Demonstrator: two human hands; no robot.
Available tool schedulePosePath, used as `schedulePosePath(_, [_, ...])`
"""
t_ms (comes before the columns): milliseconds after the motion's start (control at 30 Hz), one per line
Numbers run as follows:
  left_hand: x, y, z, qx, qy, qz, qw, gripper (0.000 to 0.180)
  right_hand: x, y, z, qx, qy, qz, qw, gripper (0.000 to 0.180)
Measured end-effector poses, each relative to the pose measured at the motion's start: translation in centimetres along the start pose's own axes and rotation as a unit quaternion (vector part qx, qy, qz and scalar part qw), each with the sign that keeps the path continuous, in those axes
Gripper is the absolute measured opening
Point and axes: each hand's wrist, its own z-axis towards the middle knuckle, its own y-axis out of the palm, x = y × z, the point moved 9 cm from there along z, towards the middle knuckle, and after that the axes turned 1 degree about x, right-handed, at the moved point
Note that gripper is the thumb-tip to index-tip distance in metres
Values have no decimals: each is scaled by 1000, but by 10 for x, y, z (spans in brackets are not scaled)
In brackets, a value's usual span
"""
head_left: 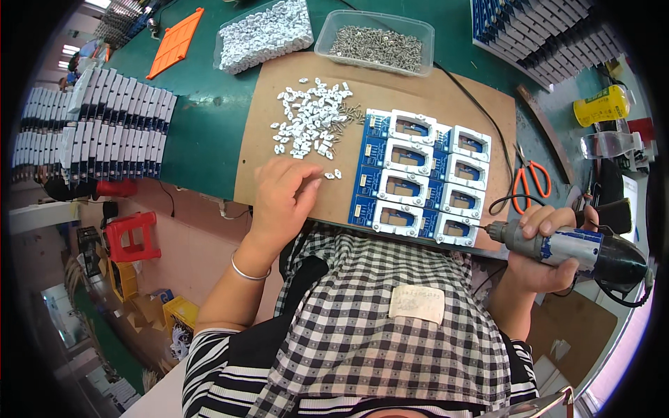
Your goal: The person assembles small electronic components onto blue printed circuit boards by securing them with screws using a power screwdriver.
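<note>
Left hand [282, 194] is curling near loose white clips [309, 115]; can't tell if pinching anything. Blue boards [363, 195] are lying on brown sheet [259, 125]. Right hand [533, 271] is clamping an electric screwdriver [580, 246], bit [483, 227] pointing at bottom-right white frame [456, 218].

This looks like an assembly workshop: a green worktable [202, 157] carries a tub of screws [390, 69], a heap of small white parts [317, 106] and stacked rows of matching white-and-blue units [115, 115], with an electric driver [577, 246] and orange-handled pliers [546, 180] close by and yellow crates [181, 311] on the floor
</note>
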Motion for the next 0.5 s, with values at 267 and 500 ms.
schedulePosePath(267, [6,12,-1,-33,-14,77,996,15,-1,0,-1,-10,-3,14,1000,75])
schedulePosePath(500, [20,3,32,18,99,125,987,11,1,-1,-1,13,11,3,1000,76])
